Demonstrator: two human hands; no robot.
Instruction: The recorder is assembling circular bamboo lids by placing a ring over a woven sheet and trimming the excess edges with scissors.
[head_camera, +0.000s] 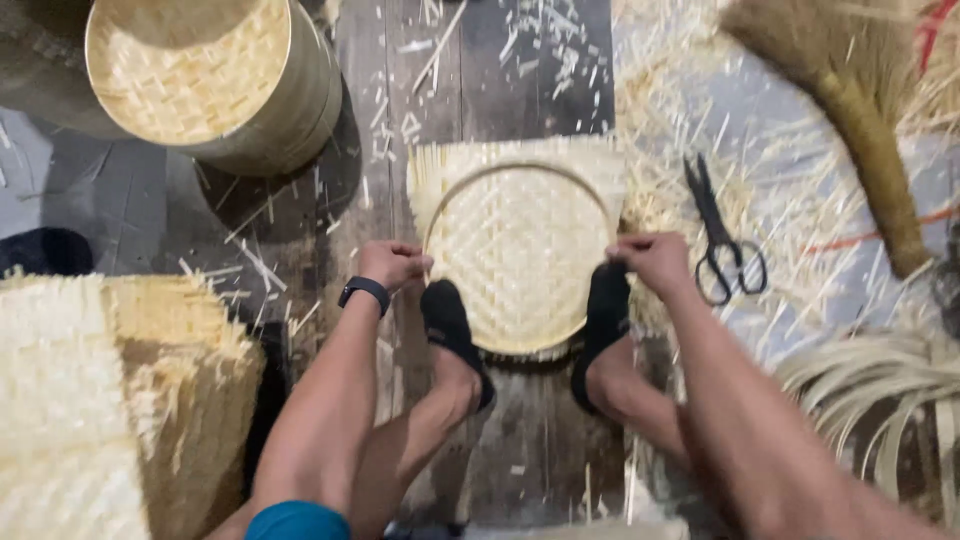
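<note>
Left hand (392, 263) pinching left rim of round woven bamboo tray (518, 255), right hand (652, 260) pinching right rim; fingers closed tight on both. Tray lying flat on dark wooden floor (540, 70), pinned by two black-socked feet (455, 330) on near edge. Black scissors (722, 238) just right, broom (860, 110) beyond, finished basket (215, 75) upper left. Risk, judged: loose weave springing out of hoop if either grip or foot slips; splinters from cut strips likely.
</note>
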